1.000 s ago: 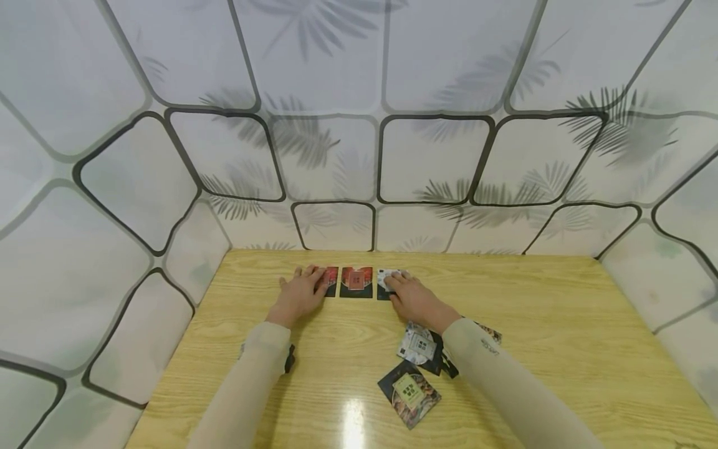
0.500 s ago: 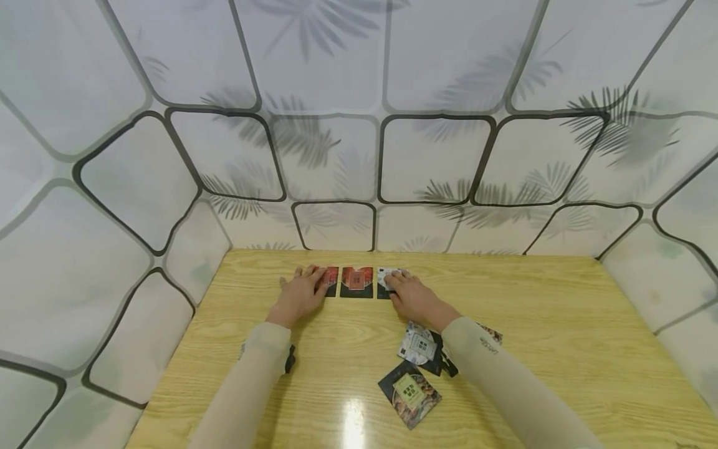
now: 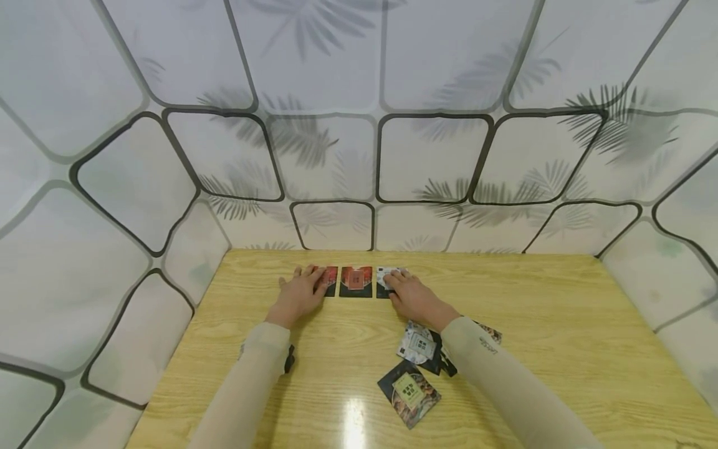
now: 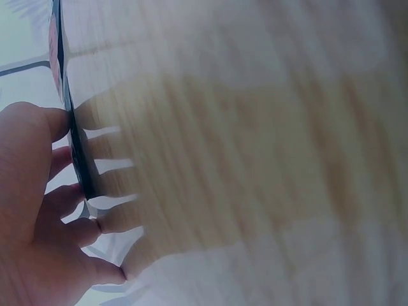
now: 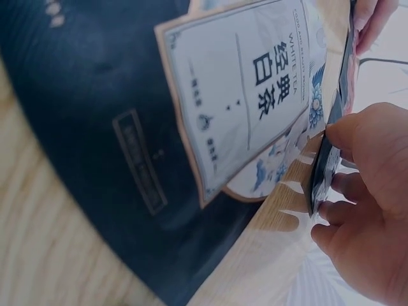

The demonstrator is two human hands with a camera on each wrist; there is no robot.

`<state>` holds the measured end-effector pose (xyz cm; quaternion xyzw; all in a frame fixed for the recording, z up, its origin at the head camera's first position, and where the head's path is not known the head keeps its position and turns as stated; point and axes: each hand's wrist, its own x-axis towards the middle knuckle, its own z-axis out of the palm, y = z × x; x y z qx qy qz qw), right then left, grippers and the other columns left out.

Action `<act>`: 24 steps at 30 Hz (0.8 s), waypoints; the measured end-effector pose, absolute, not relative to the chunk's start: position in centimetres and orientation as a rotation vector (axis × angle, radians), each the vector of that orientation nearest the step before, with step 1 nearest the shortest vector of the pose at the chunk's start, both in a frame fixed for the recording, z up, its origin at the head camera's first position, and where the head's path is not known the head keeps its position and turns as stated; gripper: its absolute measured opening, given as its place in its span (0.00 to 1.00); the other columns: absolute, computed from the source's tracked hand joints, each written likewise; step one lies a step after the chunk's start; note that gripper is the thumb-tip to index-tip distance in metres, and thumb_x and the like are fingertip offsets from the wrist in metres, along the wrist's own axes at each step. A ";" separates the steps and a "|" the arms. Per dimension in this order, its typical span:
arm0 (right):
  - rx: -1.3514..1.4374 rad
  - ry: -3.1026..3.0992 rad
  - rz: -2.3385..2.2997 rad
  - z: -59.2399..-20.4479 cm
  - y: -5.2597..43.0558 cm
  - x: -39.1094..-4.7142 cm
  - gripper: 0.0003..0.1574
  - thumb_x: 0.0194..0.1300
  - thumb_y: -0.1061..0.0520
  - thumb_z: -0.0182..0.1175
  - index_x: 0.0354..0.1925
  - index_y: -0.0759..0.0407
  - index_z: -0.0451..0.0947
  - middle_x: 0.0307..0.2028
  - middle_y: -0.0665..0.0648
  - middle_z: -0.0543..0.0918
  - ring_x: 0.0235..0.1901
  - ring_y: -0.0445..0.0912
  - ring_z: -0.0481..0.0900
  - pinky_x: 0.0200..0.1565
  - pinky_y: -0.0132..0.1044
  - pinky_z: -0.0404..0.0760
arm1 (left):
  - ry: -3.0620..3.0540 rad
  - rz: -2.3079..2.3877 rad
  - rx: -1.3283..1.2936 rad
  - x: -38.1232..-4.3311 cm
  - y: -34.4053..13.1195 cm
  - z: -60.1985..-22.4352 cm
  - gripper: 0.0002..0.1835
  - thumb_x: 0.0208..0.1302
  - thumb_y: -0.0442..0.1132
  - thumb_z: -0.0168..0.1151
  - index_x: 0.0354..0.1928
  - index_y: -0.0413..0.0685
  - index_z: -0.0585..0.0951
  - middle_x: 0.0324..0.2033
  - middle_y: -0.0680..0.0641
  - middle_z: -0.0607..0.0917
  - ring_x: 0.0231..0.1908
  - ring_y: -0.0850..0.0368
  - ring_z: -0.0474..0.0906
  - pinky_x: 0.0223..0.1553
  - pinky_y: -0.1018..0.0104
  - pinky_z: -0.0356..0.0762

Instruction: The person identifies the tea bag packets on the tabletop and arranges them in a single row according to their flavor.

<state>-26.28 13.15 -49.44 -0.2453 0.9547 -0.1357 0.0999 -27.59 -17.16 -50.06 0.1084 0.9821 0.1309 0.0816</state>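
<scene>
My left hand (image 3: 303, 293) rests on a red-and-black tea packet (image 3: 331, 284), covering its left part. Its fingers are spread, and the left wrist view shows the thumb touching the edge of the packet (image 4: 83, 162). My right hand (image 3: 414, 298) lies over a white-and-black tea packet (image 3: 382, 288), with the thumb and fingers on it in the right wrist view. Between the hands, a second red-and-black packet (image 3: 356, 282) lies flat in the same row.
Under and beside the right forearm lie more packets: a white tea packet (image 3: 419, 345) partly over something dark, a packet with a yellow-green label (image 3: 408, 393), and one mostly hidden (image 3: 490, 333). The wood-grain table (image 3: 550, 324) meets a patterned fabric wall (image 3: 432, 162).
Both hands stay on their packets. The right-hand packet edges very slightly upward into line with the row; otherwise only a tiny camera shift shows.
</scene>
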 end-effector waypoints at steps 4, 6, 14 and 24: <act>-0.712 2.826 -0.383 -49.5 13.1 -26.3 0.33 0.84 0.55 0.50 0.79 0.66 0.61 0.79 0.71 0.62 0.80 0.69 0.56 0.79 0.64 0.58 | 2.937 0.398 0.329 -27.7 -17.2 -50.2 0.32 0.84 0.54 0.45 0.84 0.54 0.61 0.82 0.36 0.59 0.81 0.28 0.50 0.70 0.14 0.48; -0.712 2.831 -0.391 -49.5 13.0 -26.2 0.33 0.84 0.55 0.50 0.79 0.66 0.62 0.79 0.71 0.62 0.80 0.69 0.57 0.79 0.64 0.59 | 2.939 0.395 0.336 -27.7 -17.3 -50.3 0.32 0.84 0.55 0.45 0.84 0.54 0.61 0.82 0.36 0.60 0.81 0.28 0.50 0.70 0.14 0.48; -0.706 2.835 -0.448 -49.0 13.5 -25.3 0.35 0.85 0.52 0.49 0.80 0.65 0.60 0.80 0.71 0.60 0.81 0.68 0.54 0.80 0.64 0.56 | 2.954 0.412 0.349 -27.7 -17.2 -50.2 0.32 0.84 0.54 0.46 0.83 0.54 0.62 0.81 0.37 0.61 0.81 0.28 0.51 0.70 0.14 0.49; -0.787 2.857 -0.465 -48.0 14.8 -23.1 0.35 0.83 0.53 0.52 0.80 0.66 0.61 0.79 0.74 0.61 0.79 0.71 0.56 0.77 0.67 0.58 | 2.958 0.399 0.362 -27.5 -17.3 -50.3 0.32 0.84 0.55 0.45 0.83 0.53 0.62 0.81 0.36 0.61 0.81 0.28 0.52 0.69 0.14 0.51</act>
